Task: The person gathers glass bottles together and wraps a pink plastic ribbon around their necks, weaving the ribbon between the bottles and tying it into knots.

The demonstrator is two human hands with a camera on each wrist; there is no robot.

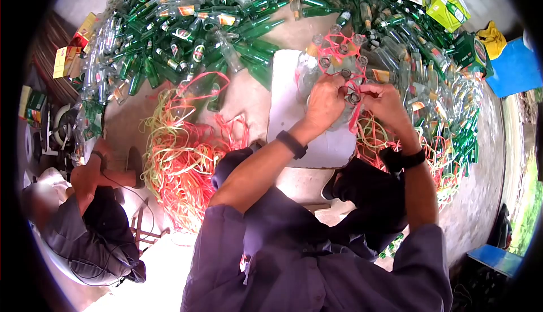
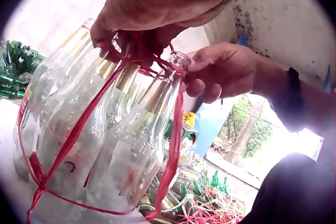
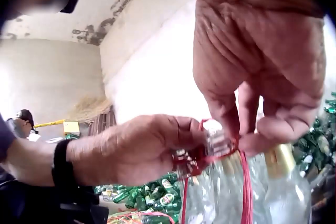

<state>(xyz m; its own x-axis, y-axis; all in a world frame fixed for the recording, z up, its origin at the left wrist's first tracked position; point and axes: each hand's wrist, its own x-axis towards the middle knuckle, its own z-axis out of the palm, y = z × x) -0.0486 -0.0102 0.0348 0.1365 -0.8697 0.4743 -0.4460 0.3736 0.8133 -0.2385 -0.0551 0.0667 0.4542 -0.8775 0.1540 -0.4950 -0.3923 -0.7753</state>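
A cluster of clear glass bottles stands upright on a pale slab. Red plastic twine runs round their bodies and is woven between the necks. My left hand grips twine among the necks, fingers curled; part of its grip is hidden behind the necks. On the other side of the nearest bottle neck, my right hand pinches a strand of the twine between thumb and fingers. A loose red strip hangs down beside that bottle.
Heaps of green and clear bottles lie at the back and along the right. A tangled pile of red and yellow-green twine sits left of the slab. Another person sits at far left. Cartons stand at the back right.
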